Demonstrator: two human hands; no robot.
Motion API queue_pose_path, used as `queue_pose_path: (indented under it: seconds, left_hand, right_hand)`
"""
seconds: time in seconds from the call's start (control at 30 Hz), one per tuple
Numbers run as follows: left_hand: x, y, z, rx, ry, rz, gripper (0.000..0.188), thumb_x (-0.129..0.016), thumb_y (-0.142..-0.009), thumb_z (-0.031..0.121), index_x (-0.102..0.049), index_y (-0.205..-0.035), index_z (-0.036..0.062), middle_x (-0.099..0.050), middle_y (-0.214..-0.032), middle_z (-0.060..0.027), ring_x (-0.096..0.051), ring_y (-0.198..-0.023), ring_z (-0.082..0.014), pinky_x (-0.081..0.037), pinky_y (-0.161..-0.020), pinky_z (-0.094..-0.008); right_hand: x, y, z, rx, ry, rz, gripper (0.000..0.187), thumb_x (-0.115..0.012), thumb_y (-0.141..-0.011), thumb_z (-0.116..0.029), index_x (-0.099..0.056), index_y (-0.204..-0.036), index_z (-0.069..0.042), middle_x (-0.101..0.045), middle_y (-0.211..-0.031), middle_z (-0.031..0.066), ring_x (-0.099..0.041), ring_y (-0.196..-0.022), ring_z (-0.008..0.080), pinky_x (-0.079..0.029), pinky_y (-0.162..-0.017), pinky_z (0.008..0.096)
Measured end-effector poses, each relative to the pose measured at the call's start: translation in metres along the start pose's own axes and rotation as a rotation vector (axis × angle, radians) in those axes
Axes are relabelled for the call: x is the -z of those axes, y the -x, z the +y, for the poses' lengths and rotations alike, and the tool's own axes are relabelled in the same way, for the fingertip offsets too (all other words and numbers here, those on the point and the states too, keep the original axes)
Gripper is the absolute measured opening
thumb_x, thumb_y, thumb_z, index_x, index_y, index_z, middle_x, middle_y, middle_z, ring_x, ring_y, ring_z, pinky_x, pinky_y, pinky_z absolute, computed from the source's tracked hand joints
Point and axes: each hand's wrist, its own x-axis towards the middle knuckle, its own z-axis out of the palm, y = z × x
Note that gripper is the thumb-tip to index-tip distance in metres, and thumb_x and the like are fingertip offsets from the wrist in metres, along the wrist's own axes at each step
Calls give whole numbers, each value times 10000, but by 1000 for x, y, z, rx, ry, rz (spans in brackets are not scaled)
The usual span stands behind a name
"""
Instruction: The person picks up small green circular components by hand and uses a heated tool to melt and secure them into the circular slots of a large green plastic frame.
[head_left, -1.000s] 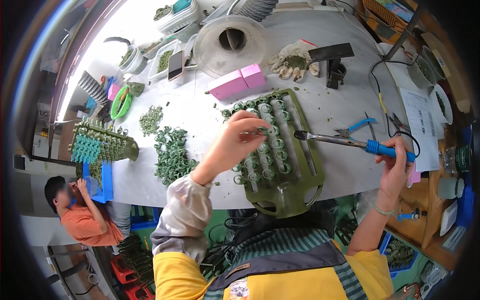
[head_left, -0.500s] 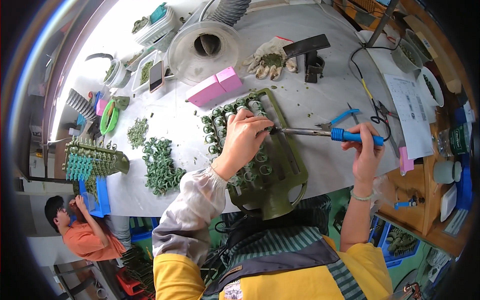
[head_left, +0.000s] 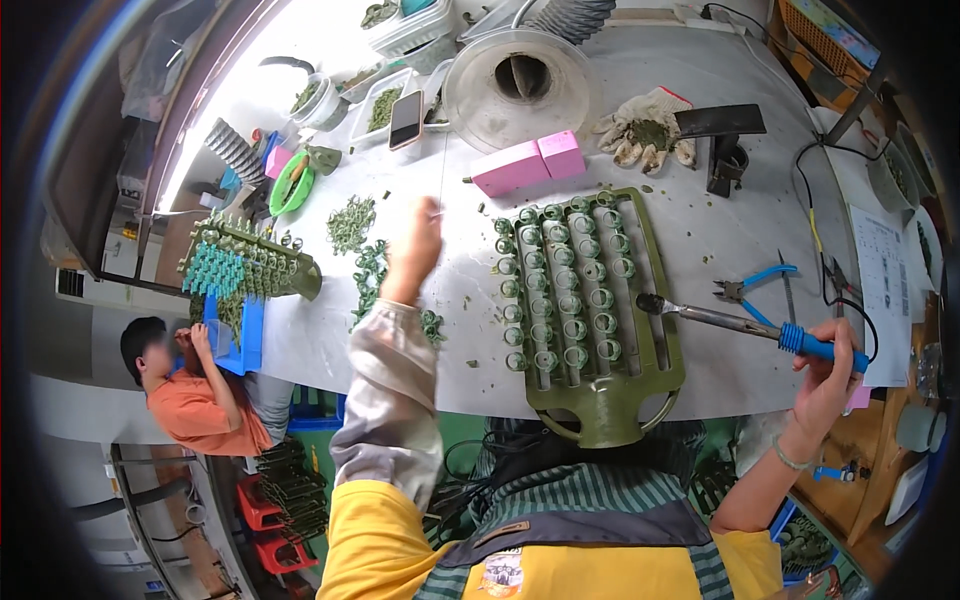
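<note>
My right hand (head_left: 826,385) is closed round the blue handle of a soldering iron (head_left: 740,322). The iron's dark tip is at the right bar of an olive-green frame (head_left: 672,335) with a handle at its near end. Rows of small green rings (head_left: 573,282) stand on the frame's bars. My left hand (head_left: 412,250) is over a heap of loose green rings (head_left: 368,285), partly covering it. Motion smears its fingers, so whether they hold anything is hidden.
Pink blocks (head_left: 527,166) lie beyond the frame, near a clear funnel hood (head_left: 470,95), a stained glove (head_left: 648,135) and a black stand (head_left: 722,150). Blue-handled pliers (head_left: 750,288) lie right. A phone (head_left: 406,120) rests on a tub. At left a person in orange (head_left: 205,400) sits.
My left hand has left the frame and swung left to the heap of loose rings. The iron has moved away from the rings, toward the right bar. The whole view has shifted.
</note>
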Motion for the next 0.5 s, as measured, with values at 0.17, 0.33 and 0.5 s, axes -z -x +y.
queue_pose_path:
  seconds: [0.17, 0.33, 0.5]
  left_hand:
    - [20, 15, -49, 150, -436, -121, 313, -779, -816, 283, -674, -953, 23, -671, -974, -173, -646, -966, -285, -496, -869, -370]
    - [8, 26, -47, 179, -200, -54, 374, -770, -823, 316, -678, -1077, 57, -680, -996, -141, -671, -901, -289, -521, -817, -396]
    - [24, 31, 23, 208, 520, -52, 236, -733, -894, 203, -669, -1056, 45, -699, -959, -92, -678, -840, -141, -521, -710, -251]
  right_hand:
    - [2, 2, 2, 15, 19, 5, 305, -548, -977, -241, -557, -768, -18, -552, -716, 53, -527, -478, 123, -440, -453, 219]
    - [0, 3, -1, 20, 11, -24, 304, -541, -980, -239, -551, -767, -21, -554, -725, 54, -526, -472, 125, -449, -458, 224]
    - [10, 6, -8, 41, 64, -2, 303, -541, -983, -246, -564, -779, -23, -567, -728, 58, -541, -486, 136, -454, -477, 227]
